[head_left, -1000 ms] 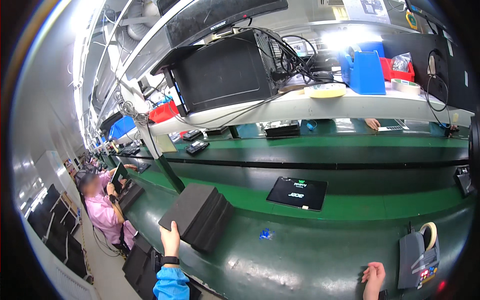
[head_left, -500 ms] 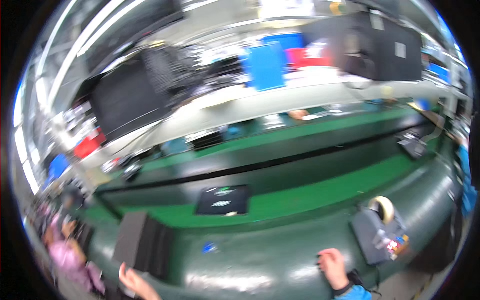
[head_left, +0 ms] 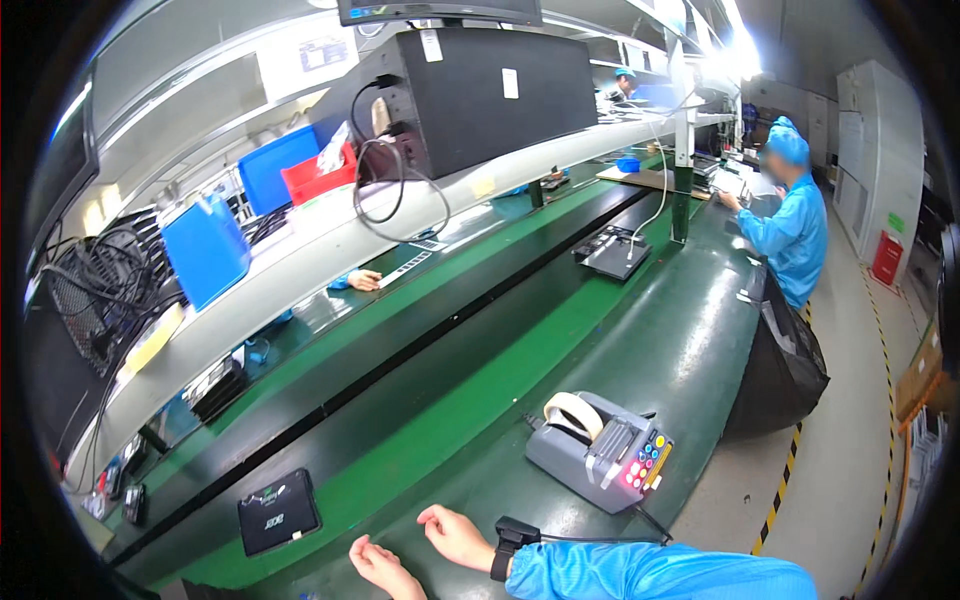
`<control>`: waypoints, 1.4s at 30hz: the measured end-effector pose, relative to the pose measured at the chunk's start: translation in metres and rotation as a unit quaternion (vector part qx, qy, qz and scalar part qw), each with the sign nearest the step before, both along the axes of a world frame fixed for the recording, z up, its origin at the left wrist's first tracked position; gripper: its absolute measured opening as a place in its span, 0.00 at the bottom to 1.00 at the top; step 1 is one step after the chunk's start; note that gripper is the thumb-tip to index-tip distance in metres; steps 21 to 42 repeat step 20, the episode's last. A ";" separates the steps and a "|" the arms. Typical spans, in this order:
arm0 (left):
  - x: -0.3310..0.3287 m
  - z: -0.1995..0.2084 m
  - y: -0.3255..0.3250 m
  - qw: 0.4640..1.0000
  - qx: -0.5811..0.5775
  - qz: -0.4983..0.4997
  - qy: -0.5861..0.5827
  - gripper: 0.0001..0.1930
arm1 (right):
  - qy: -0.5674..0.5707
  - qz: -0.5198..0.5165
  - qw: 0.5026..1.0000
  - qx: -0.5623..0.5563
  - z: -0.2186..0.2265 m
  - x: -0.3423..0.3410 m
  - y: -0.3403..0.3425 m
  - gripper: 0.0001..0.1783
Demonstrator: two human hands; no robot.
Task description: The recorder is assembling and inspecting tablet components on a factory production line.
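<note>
My left hand (head_left: 385,570) and my right hand (head_left: 455,538) are close together at the front of the green workbench (head_left: 500,470), fingers loosely curved and partly apart. Nothing shows in either one. A blue sleeve and a black wrist strap with a small box are on my right arm. To the left of the hands, a flat black laptop lid or panel (head_left: 278,512) lies on the green strip. A grey electric tape dispenser (head_left: 600,450) with a roll of cream tape stands to the right of my right hand, its buttons lit.
A raised shelf (head_left: 300,230) carries a black computer case (head_left: 500,95), blue and red bins and cables. A black device (head_left: 612,252) lies farther along the bench. At the far right sits a person in blue (head_left: 790,225), near a black bag (head_left: 780,370). Another person's hand (head_left: 365,280) shows beneath the shelf.
The view has swung to the right, bringing the seated person and aisle into sight. My hands have come closer together. The dark foam-like blocks at left have nearly left the view.
</note>
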State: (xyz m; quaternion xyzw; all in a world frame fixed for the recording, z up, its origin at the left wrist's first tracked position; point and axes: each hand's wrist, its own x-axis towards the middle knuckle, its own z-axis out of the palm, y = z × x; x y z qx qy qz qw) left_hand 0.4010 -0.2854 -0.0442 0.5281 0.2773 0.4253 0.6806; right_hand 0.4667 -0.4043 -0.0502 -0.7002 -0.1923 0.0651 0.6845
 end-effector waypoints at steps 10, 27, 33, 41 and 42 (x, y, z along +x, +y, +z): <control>0.004 0.006 -0.013 0.996 0.022 -0.063 0.050 0.09 | 0.063 0.354 0.932 0.044 0.055 -0.097 -0.117 0.09; 0.007 -0.010 -0.003 0.996 0.008 -0.063 0.058 0.05 | 0.199 -0.079 0.856 -0.470 -0.177 -0.286 -0.441 0.14; 0.007 -0.010 -0.003 0.996 0.008 -0.063 0.058 0.05 | 0.199 -0.079 0.856 -0.470 -0.177 -0.286 -0.441 0.14; 0.007 -0.010 -0.003 0.996 0.008 -0.063 0.058 0.05 | 0.199 -0.079 0.856 -0.470 -0.177 -0.286 -0.441 0.14; 0.007 -0.010 -0.003 0.996 0.008 -0.063 0.058 0.05 | 0.199 -0.079 0.856 -0.470 -0.177 -0.286 -0.441 0.14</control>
